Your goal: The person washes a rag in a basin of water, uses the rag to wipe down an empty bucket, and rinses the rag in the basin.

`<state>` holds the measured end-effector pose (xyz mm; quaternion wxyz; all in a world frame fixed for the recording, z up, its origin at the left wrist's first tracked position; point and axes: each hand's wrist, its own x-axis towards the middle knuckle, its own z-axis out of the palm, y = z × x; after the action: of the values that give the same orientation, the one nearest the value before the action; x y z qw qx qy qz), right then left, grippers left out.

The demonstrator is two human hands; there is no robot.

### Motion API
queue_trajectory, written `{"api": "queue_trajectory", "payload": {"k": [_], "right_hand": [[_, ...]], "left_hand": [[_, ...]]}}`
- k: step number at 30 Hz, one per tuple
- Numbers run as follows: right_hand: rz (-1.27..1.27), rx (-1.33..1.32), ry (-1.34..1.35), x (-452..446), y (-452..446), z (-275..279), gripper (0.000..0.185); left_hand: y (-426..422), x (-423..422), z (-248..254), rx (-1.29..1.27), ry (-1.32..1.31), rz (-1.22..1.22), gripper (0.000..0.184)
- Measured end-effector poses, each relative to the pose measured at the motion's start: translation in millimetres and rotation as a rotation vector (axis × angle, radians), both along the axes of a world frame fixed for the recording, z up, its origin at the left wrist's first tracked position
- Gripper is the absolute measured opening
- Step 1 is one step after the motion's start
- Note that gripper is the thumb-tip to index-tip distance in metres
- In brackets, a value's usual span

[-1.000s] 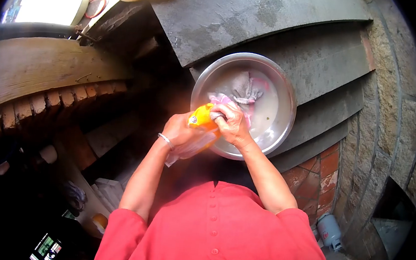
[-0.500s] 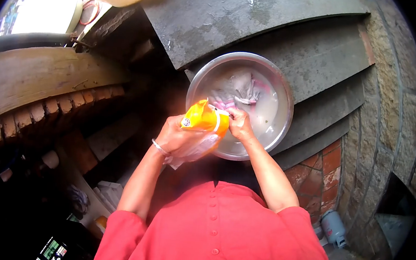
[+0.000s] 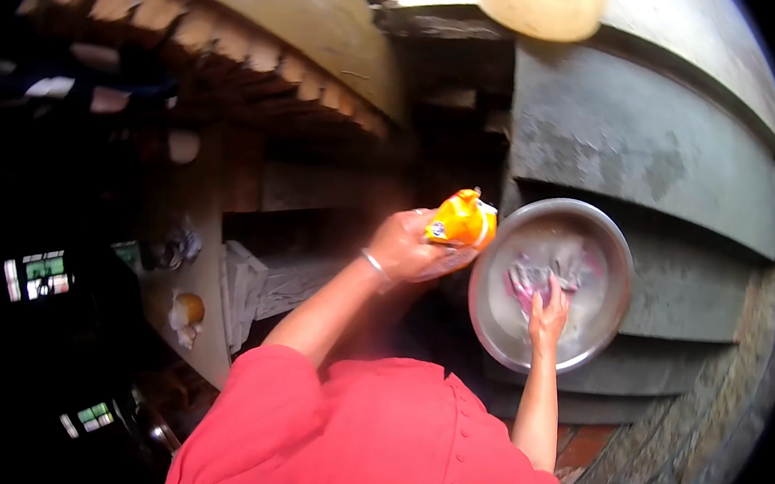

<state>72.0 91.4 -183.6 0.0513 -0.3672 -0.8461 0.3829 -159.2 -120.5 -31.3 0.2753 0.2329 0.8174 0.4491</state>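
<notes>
My left hand [image 3: 408, 246] is wrapped round an orange and clear plastic bag [image 3: 462, 221], held upright just left of the metal basin [image 3: 621, 292]. Cloudy water fills the basin's bottom, and a grey and pink cloth [image 3: 530, 281] lies in it. My right hand [image 3: 547, 318] reaches into the basin with its fingers on the pink part of the cloth. Those fingers are somewhat apart, and the thumb stands away from them. A bracelet circles my left wrist.
Grey stone steps [image 3: 642, 126] rise behind and right of the basin. A pale round container [image 3: 542, 7] stands at the top. On the left are a wooden beam with bricks [image 3: 212, 37], white blocks [image 3: 243, 290] and an orange item [image 3: 187, 310] on a ledge.
The view has turned, shifting the basin rightward. My right hand has left the bag and moved down to the cloth. The bag, in my left hand, is now beside the basin.
</notes>
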Motion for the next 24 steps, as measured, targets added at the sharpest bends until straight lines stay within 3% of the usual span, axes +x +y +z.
{"api": "queue_trajectory", "payload": {"k": [1, 3, 4, 9, 12, 15, 19, 22, 24], "right_hand": [[0.108, 0.076, -0.064, -2.6, -12.1, -11.0, 0.056], [0.254, 0.157, -0.217, -2.4, -26.0, -28.4, 0.067], [0.286, 0.176, -0.242, -0.3, -23.3, -33.1, 0.061], [0.164, -0.058, -0.167, -10.5, -7.4, -33.2, 0.036], [0.074, -0.27, -0.146, -11.9, -1.3, -42.3, 0.04], [-0.011, -0.302, -0.042, -3.3, 2.7, -66.1, 0.046], [0.076, -0.184, -0.222, -19.8, -1.5, -30.3, 0.05], [0.129, -0.063, -0.372, -30.1, -3.5, -10.6, 0.05], [0.134, 0.143, -0.34, -32.0, -7.9, -8.3, 0.044]], "left_hand": [[-6.6, 0.2, 2.9, -0.049, 0.084, 0.005, 0.033], [-22.0, 2.7, 1.0, -0.039, 0.2, 0.085, 0.031], [-29.3, 3.5, 10.6, -0.065, 0.17, 0.135, 0.033], [-79.0, -4.7, 22.2, 0.045, 0.074, 0.373, 0.037], [-110.6, -11.0, 30.6, 0.075, 0.031, 0.592, 0.036], [-140.6, -21.0, 37.9, 0.042, 0.086, 0.742, 0.035], [-171.5, -30.2, 39.8, -0.215, 0.166, 0.712, 0.038], [-170.7, -29.5, 39.1, -0.089, 0.255, 0.62, 0.038], [-160.1, -26.3, 36.0, -0.199, 0.337, 0.532, 0.034]]}}
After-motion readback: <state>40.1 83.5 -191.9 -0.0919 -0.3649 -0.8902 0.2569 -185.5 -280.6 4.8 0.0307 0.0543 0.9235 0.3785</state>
